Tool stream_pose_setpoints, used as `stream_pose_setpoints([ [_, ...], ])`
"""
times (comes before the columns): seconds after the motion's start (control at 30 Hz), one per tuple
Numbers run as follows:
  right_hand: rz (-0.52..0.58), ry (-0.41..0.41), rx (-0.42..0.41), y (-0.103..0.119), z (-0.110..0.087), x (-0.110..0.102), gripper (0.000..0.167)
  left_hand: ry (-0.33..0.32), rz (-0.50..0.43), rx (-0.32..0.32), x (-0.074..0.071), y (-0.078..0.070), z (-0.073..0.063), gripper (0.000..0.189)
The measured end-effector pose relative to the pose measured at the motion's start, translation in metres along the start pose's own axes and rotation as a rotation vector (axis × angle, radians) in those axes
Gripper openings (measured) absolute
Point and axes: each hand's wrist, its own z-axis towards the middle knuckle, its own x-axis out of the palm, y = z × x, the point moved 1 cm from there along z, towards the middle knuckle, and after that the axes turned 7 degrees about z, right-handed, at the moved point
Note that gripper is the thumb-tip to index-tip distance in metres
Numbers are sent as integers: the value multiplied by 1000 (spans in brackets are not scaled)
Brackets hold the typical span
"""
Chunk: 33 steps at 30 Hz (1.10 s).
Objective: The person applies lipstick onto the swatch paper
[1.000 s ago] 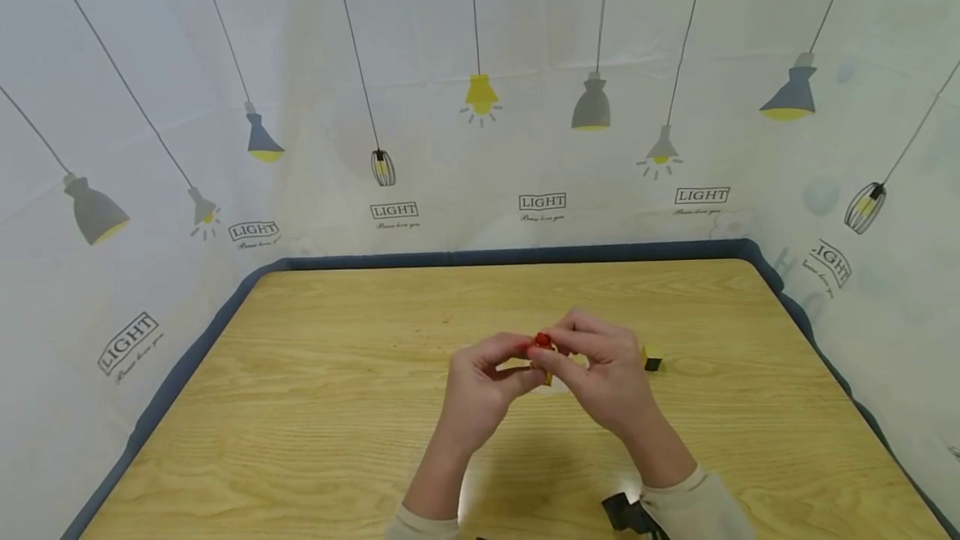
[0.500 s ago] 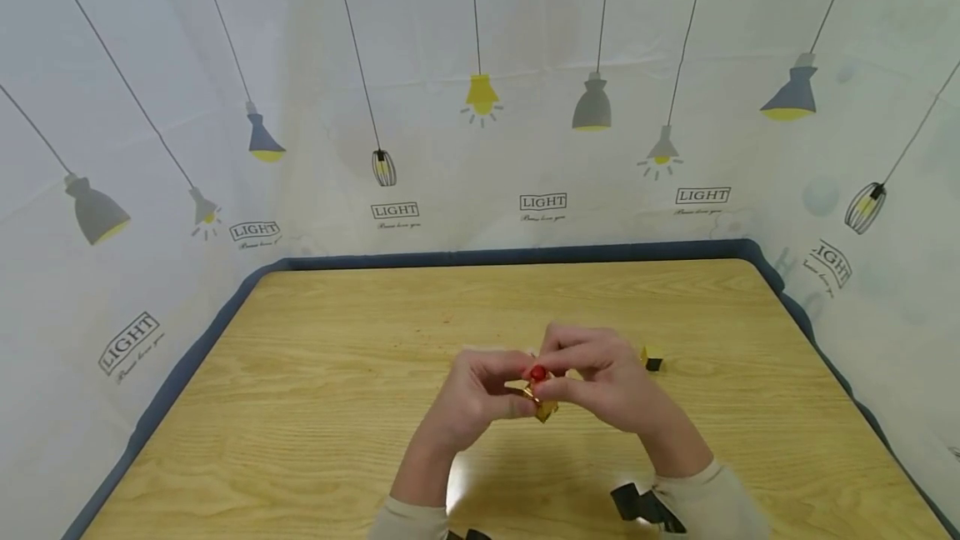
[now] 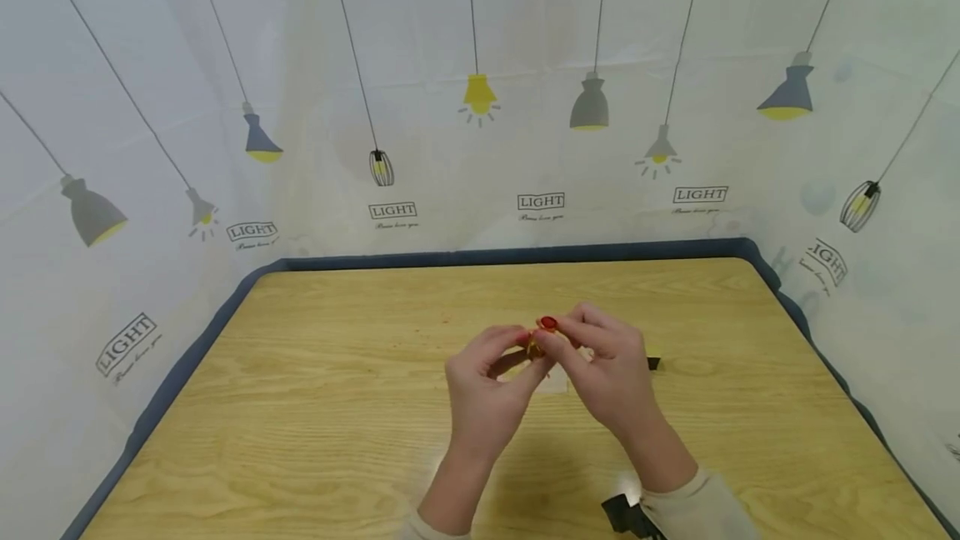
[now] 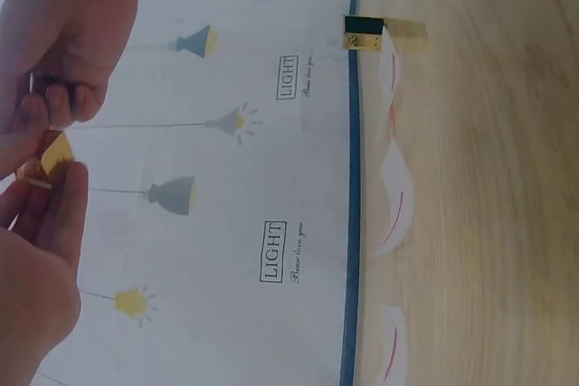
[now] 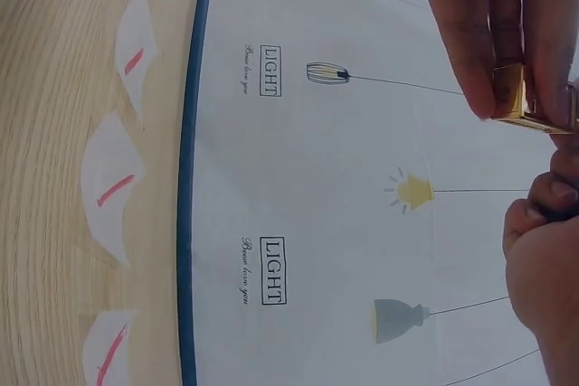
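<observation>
Both hands meet over the middle of the table at a small gold-cased lipstick with a round red tip. My left hand pinches its gold square case between thumb and fingers. The fingers and thumb of my right hand grip it close to the red end, covering part of the case. In the right wrist view, the gold case sits in the left fingers, with the curled right hand just below. A gold-and-black lipstick cap lies on the table beyond the right hand.
White paper pieces with red streaks lie on the wooden table. A black strap hangs by the right sleeve. A dark blue border runs along the table's far edge, below a lamp-printed cloth backdrop.
Both hands dip toward the person with the lipstick, then lift away again. Its red end now tips toward the right hand, which covers more of the cap behind.
</observation>
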Motion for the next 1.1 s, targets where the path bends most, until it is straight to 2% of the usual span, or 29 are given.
stream_pose_setpoints([
  [0.1,20,10,-78,-1,0,0,17,46,-38,-19,-3,0,1,23],
  [0.23,47,38,-150,-3,0,-1,7,125,-114,-95,-9,1,3,25],
  [0.37,74,66,-184,-3,1,-1,20,194,-170,-158,-14,3,6,27],
  [0.5,120,101,-190,-2,1,-1,18,269,-222,-193,-19,5,7,29],
  [0.7,220,173,-181,0,1,-3,8,426,-293,-194,-28,11,10,32],
  [0.9,337,286,-151,3,1,-5,9,591,-466,-114,-33,18,11,43],
  [1.0,365,317,-147,3,0,-5,11,627,-517,-96,-32,20,10,50],
  [1.1,378,320,-141,0,1,-5,10,604,-494,-109,-31,19,9,50],
])
